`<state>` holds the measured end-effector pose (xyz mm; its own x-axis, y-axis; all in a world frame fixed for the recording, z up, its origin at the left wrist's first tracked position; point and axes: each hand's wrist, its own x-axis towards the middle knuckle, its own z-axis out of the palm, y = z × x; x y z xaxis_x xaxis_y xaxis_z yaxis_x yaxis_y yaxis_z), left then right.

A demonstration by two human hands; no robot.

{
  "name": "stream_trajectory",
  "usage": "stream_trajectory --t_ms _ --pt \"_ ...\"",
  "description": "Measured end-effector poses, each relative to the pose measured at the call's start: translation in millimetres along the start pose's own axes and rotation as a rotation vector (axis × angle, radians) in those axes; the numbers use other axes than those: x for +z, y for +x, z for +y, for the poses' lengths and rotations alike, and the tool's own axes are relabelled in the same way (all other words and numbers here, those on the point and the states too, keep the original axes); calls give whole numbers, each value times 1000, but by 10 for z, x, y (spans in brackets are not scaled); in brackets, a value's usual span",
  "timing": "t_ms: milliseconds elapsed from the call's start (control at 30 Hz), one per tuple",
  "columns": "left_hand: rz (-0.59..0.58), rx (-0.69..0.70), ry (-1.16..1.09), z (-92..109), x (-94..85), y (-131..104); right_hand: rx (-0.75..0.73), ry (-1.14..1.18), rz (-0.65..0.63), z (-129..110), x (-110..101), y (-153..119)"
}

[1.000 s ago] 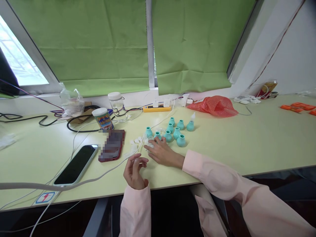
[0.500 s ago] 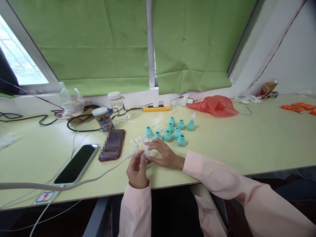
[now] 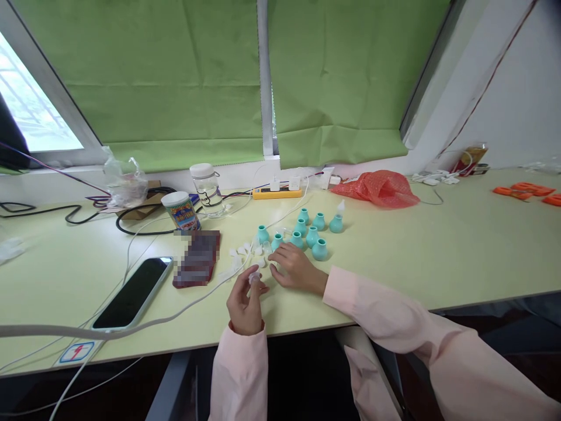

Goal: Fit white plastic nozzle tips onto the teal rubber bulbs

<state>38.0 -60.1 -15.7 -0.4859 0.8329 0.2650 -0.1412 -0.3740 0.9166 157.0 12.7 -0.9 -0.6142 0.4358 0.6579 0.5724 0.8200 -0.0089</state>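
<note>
Translucent piece [image 3: 254, 276]: pinched in the left hand [image 3: 245, 299] over the desk's [image 3: 385, 257] near side; light, steady fingertip pressure should suit so small a part. Right hand [image 3: 294, 268] loosely open, nothing visible in it; half a second earlier, both hands met at the piece, now apart.

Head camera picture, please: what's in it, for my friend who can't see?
A left hand pinches a small clear piece over a table, the right hand close by. Teal bulbs stand behind, one with a tip; a phone lies left.
</note>
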Motion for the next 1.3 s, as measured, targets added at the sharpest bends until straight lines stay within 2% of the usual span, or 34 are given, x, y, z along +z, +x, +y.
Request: stream_trajectory --t_ms 133,233,333,533,700,867,967,1067,1167,1300 --pt "1 -19 -26 -19 19 -6 15 -205 -260 -13 -20 4" --pt "48 13 15 -53 16 -10 -20 -256 -332 -35 -33 7" --pt "42 73 111 -68 1 -16 -30 -256 -368 -19 -32 8" --pt "-38 234 287 -96 -39 -19 -35 -160 -378 49 -6 7" --pt "25 153 331 -168 -73 -19 -14 -77 -319 67 34 -12" --pt "5 149 345 -149 -63 -28 -68 -16 -244 94 63 -30" --pt "16 116 325 -120 -55 -39 -52 180 -72 70 50 -13" --pt "51 56 255 -99 -51 -47 144 578 87 31 -2 24" --pt "70 10 196 -87 -50 -49 357 962 87 21 -73 62" --pt "84 -1 190 -84 -51 -50 415 1201 -5 26 -148 92"
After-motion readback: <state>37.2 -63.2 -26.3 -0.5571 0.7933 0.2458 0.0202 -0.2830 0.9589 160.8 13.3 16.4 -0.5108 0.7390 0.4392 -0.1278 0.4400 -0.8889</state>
